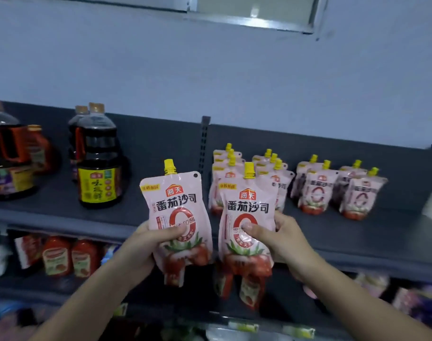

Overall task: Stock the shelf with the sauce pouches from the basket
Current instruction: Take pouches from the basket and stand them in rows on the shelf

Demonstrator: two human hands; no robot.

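Pink sauce pouches (178,212) have yellow caps; the shelf (357,232) is dark grey.

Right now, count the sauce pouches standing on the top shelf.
10, in four rows left to right: first row, three; second row, three; third row, two; fourth row, two. The pouch in the right hand may hide more.

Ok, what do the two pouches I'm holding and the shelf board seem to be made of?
The left pouch looks like soft plastic film, probably laminated: it is glossy and creases where gripped. The right pouch shows the same film and sheen. Their yellow caps look like rigid moulded plastic with ribs. The shelf is likely painted metal, matte dark grey, with a slotted upright; I cannot be sure.
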